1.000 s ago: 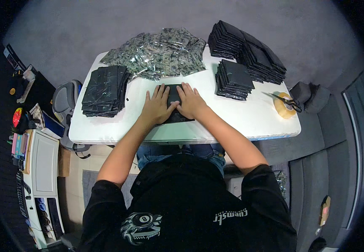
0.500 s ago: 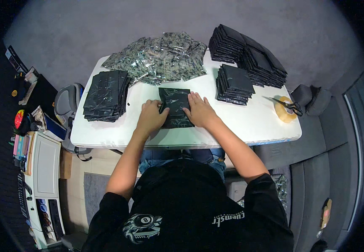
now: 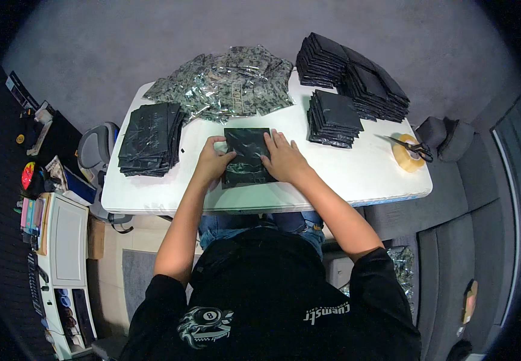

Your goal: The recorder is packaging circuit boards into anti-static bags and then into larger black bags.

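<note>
A flat black plastic mailer bag (image 3: 247,157) lies on the white table in front of me. My right hand (image 3: 285,157) rests flat on its right side, fingers stretched out. At the left edge, the thumb of my left hand (image 3: 212,162) touches the bag while its index finger reaches out beside it; the two are apart. To the left stands a stack of black plastic bags (image 3: 152,135). Beyond my hands are clear bags with camouflage-patterned contents (image 3: 230,84). A smaller stack of black packages (image 3: 335,114) stands to the right.
Taller stacks of black packages (image 3: 372,84) fill the table's far right corner. Scissors (image 3: 414,147) lie across a roll of clear tape (image 3: 406,157) near the right edge. A grey chair (image 3: 98,147) and white cabinet (image 3: 69,240) stand left; a grey sofa (image 3: 435,192) is on the right.
The thumb and index finger of my left hand have spread apart, and the hand has shifted slightly left. The bag's left edge sits a little further left. My right hand stays on the bag.
</note>
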Motion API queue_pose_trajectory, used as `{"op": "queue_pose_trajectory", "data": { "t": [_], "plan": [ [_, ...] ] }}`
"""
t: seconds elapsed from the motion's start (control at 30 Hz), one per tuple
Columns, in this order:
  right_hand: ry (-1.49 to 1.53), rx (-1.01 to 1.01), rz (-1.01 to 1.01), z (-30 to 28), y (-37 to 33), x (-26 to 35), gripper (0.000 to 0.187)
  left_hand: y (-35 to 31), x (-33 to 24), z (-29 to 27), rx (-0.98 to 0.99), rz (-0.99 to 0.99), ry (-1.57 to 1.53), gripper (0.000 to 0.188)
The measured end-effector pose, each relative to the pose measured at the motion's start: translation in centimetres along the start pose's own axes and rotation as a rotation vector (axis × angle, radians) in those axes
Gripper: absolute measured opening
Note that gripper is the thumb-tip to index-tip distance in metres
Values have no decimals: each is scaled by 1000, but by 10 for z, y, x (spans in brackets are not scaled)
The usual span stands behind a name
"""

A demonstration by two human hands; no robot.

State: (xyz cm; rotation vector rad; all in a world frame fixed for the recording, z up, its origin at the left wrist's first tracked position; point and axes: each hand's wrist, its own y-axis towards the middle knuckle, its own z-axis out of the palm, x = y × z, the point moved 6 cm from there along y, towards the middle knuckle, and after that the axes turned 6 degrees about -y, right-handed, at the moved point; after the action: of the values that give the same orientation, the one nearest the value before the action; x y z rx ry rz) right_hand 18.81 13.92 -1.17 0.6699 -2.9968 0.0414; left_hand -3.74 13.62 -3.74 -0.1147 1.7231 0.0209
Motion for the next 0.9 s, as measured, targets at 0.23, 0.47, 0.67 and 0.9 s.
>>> {"op": "queue_pose_trajectory", "data": {
  "t": [0.23,0.47,0.67,0.9],
  "plan": [
    [-30,3,-210,5,2,8,72,11,9,-6,-101,-35,-55,47],
    [-93,132,-83,-11,1,-2,71,-24,-64,5,-125,182,922,44],
    [-67,-127,-189,-5,23,13,75,-20,-37,43,101,600,1037,62],
    [-35,74,-173,4,26,6,79,-33,-12,15,51,367,1108,70]
  ]
}}
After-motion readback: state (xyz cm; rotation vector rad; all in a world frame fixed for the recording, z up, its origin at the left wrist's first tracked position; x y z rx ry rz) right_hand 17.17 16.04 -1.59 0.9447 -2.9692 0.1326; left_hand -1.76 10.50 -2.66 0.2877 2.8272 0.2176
